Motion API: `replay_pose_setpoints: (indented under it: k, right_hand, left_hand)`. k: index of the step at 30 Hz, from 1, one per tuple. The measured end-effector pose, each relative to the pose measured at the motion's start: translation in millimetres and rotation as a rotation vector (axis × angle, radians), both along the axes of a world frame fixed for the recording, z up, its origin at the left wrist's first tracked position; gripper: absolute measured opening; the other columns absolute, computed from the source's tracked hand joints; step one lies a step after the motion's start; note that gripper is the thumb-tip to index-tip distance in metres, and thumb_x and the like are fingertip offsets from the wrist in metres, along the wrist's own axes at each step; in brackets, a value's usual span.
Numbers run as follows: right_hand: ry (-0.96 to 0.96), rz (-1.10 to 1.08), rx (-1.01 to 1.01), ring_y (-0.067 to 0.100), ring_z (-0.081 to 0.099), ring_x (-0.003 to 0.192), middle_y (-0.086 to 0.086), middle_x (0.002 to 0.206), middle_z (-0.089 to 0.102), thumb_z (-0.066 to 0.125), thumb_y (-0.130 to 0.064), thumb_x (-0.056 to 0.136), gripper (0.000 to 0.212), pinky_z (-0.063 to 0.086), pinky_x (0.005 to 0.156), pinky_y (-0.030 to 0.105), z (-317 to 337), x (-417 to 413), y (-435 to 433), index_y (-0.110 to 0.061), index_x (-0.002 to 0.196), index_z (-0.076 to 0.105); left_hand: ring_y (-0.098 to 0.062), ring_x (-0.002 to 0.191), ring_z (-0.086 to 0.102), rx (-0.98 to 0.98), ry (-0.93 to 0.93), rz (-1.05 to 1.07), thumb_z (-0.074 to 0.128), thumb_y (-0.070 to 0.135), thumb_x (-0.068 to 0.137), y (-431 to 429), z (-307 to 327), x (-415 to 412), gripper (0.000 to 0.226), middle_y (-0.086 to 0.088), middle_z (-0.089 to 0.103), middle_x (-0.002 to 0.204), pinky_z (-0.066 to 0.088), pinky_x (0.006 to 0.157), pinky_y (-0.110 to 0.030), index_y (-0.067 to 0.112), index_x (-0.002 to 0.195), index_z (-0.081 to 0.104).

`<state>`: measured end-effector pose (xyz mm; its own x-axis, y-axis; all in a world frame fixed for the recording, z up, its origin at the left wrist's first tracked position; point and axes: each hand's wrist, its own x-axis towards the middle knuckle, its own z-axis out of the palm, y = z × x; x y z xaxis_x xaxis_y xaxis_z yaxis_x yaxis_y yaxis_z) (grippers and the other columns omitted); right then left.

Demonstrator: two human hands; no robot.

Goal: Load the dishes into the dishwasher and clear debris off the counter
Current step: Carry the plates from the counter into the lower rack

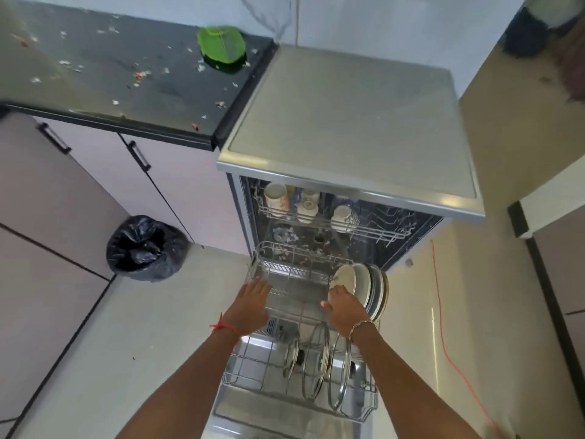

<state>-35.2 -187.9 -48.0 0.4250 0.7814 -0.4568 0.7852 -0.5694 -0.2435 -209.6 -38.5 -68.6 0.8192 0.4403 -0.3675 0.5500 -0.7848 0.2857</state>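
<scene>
Nearest the camera, three glass lids (319, 362) are being held upright on edge in the lower rack (240, 380), which is standing pulled out over the open dishwasher door (285, 419). Just beyond them, the left hand (253, 304) is being held flat and released, fingers spread, over the left part of the rack; whether it is touching the wire cannot be told. The right hand (345, 307) is being closed around the lower edge of a pale plate (343, 280), which is being stood on edge against a row of plates (373, 289) at the rack's right side. A red thread is being worn on the left wrist and a bracelet on the right.

Farther in, cups (305, 205) are being carried upside down in the upper rack (373, 231) inside the dishwasher (348, 118). A black bin bag (145, 248) is sitting on the floor to the left. Farthest off, pale scraps of debris (139, 76) are lying scattered over the dark counter (95, 99), and a green mesh cover (221, 47) is resting near its back right corner.
</scene>
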Motion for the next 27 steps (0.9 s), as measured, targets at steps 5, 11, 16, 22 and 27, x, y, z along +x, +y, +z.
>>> replay_pose_setpoints:
  k: [5, 11, 16, 22, 27]
  right_hand:
    - [-0.017, 0.071, 0.002, 0.027, 0.033, 0.133, 0.015, 0.142, 0.034, 0.032, -0.032, 0.100, 0.047, 0.030, 0.110, 0.034, 32, -18, 6, -0.002, 0.135, 0.035]
    - [-0.052, 0.187, 0.058, 0.025, 0.015, 0.143, 0.015, 0.152, 0.020, 0.029, -0.030, 0.101, 0.050, 0.018, 0.116, 0.034, 73, -45, 47, -0.002, 0.142, 0.024]
    - [-0.078, 0.248, 0.135, 0.025, 0.012, 0.144, 0.015, 0.153, 0.019, 0.028, -0.032, 0.101, 0.052, 0.017, 0.117, 0.034, 93, -81, 94, -0.002, 0.143, 0.023]
    - [-0.125, 0.249, 0.158, 0.027, 0.014, 0.143, 0.014, 0.152, 0.021, 0.026, -0.030, 0.101, 0.048, 0.019, 0.117, 0.036, 98, -142, 162, -0.003, 0.142, 0.025]
    - [-0.094, 0.106, 0.242, 0.032, 0.029, 0.134, 0.016, 0.146, 0.031, 0.034, -0.029, 0.099, 0.047, 0.026, 0.111, 0.040, 112, -201, 235, -0.002, 0.138, 0.030]
  left_hand:
    - [-0.022, 0.145, 0.001, 0.046, -0.024, 0.058, 0.046, 0.026, 0.096, -2, 40, -17, 0.065, -0.004, 0.008, 0.157, -0.001, 0.117, -0.035, 0.012, 0.149, 0.012]
    - [-0.021, 0.145, 0.003, 0.156, -0.097, 0.103, 0.045, 0.029, 0.096, 21, 78, -48, 0.061, -0.005, 0.013, 0.156, 0.001, 0.117, -0.035, 0.011, 0.148, 0.018]
    - [-0.020, 0.146, 0.002, 0.189, -0.134, 0.148, 0.044, 0.030, 0.096, 58, 97, -84, 0.060, -0.002, 0.013, 0.156, 0.001, 0.117, -0.035, 0.012, 0.147, 0.018]
    - [-0.017, 0.145, 0.004, 0.255, -0.177, 0.175, 0.044, 0.029, 0.096, 126, 110, -144, 0.057, 0.001, 0.017, 0.154, 0.002, 0.118, -0.034, 0.012, 0.146, 0.022]
    - [-0.018, 0.145, 0.008, 0.290, -0.216, 0.122, 0.045, 0.030, 0.095, 202, 115, -194, 0.056, 0.000, 0.021, 0.153, 0.004, 0.117, -0.034, 0.013, 0.145, 0.024]
